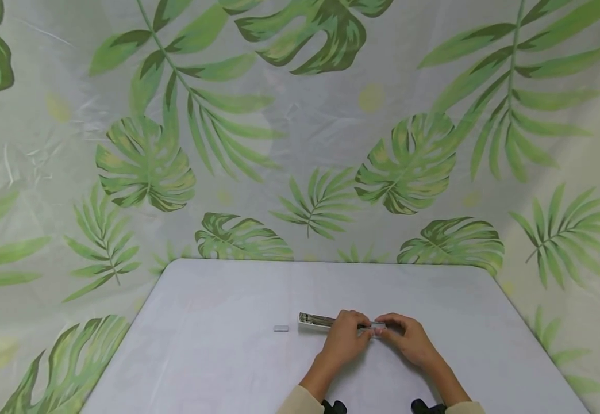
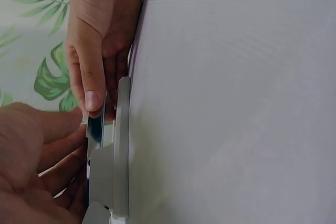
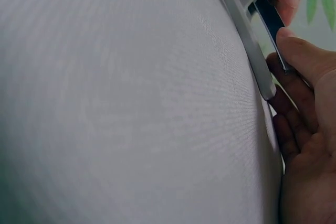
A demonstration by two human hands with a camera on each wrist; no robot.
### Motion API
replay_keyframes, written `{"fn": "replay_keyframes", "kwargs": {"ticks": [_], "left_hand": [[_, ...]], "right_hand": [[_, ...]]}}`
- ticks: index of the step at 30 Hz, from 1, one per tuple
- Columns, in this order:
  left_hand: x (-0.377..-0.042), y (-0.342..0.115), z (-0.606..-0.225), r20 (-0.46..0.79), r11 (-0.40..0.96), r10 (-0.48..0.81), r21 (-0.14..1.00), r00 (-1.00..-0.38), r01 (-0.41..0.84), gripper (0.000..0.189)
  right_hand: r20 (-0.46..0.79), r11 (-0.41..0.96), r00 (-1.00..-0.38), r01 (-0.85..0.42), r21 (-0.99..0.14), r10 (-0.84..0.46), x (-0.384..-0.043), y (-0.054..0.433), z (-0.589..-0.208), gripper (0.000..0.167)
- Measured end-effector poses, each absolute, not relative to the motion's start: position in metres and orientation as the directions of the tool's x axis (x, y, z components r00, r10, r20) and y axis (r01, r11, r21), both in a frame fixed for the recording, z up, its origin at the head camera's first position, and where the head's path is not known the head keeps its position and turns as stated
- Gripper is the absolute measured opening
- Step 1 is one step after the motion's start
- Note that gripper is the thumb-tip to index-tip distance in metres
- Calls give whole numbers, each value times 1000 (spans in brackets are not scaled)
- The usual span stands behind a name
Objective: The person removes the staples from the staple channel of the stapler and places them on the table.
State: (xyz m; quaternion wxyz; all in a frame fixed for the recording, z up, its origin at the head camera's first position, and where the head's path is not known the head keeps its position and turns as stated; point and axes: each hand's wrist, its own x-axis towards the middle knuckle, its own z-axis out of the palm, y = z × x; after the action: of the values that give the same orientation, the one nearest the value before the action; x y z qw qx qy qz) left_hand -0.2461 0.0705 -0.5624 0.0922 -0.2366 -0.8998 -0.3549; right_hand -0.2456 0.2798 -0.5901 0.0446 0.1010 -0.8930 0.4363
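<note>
A stapler (image 1: 312,320) lies lengthwise on the table with its top swung back, the long cover pointing left. My left hand (image 1: 345,339) grips it around the middle, fingers on the far side and thumb on the near side. At the right end, my right hand (image 1: 406,338) pinches the metal magazine between thumb and fingers. The left wrist view shows the pale base (image 2: 122,150) beside the shiny magazine, with a gap between them near the tip. In the right wrist view the right thumb (image 3: 304,56) presses the end of the magazine (image 3: 273,30).
A short grey strip of staples (image 1: 281,328) lies on the white table (image 1: 217,356), just left of the stapler. Behind the table hangs a leaf-patterned sheet (image 1: 310,138). Dark wrist straps show at both sleeves.
</note>
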Motion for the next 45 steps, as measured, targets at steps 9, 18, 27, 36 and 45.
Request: {"fn": "replay_keyframes", "kwargs": {"ticks": [9,18,27,36,45], "left_hand": [[-246,81,-559,390,676,278,570,-878,467,7],[-251,90,-558,446,710,288,494,-848,501,11],[-256,92,-556,425,752,402,351,-811,557,22],[-259,88,-545,369,762,483,270,-794,589,8],[-268,82,-540,280,740,571,233,-772,632,12]], "right_hand": [[184,601,-973,-230,-765,-139,-245,282,-592,20],[217,588,-966,-258,-767,-140,-243,284,-593,22],[285,575,-947,-317,-754,-148,-242,282,-594,23],[268,564,-951,-306,-767,-152,-243,281,-591,24],[223,552,-962,-273,-788,-156,-243,280,-589,24]]}}
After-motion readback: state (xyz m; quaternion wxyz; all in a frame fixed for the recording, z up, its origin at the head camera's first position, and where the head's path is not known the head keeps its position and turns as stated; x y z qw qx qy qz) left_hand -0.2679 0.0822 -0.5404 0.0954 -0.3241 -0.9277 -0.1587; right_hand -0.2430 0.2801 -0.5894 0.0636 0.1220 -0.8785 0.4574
